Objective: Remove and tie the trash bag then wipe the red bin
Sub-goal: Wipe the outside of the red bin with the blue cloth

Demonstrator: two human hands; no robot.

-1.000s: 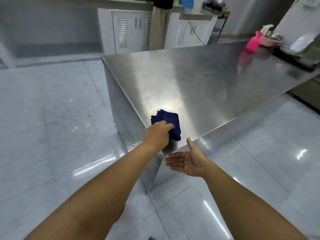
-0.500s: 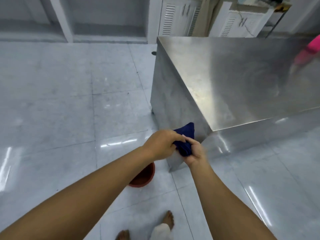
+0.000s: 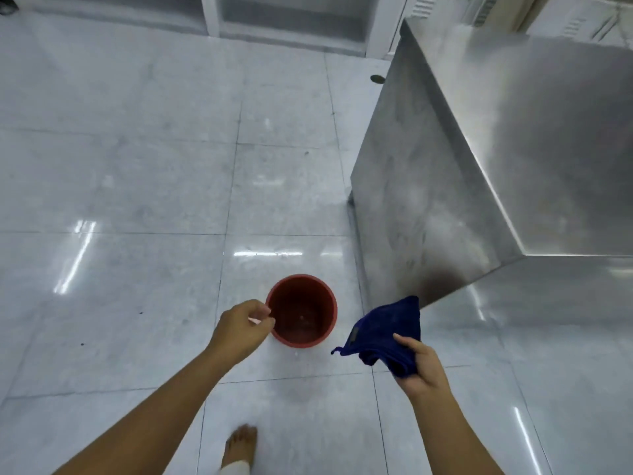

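The red bin point(image 3: 301, 311) stands upright on the tiled floor below me, with no bag in it and its dark inside showing. My left hand point(image 3: 239, 329) hovers at the bin's left rim, fingers curled with thumb and forefinger pinched close, holding nothing I can see. My right hand point(image 3: 419, 366) is to the right of the bin and grips a dark blue cloth point(image 3: 387, 332), which hangs crumpled with a small loop at its lower left corner. No trash bag is in view.
A stainless steel table point(image 3: 507, 138) fills the right side, its near corner just right of the bin. White cabinets point(image 3: 291, 18) line the far wall. My bare foot point(image 3: 239, 445) stands on the grey floor tiles below the bin.
The cloth passed from both hands into my right hand alone. My left hand moved down to the bin's rim. My view swung down from the table to the floor.
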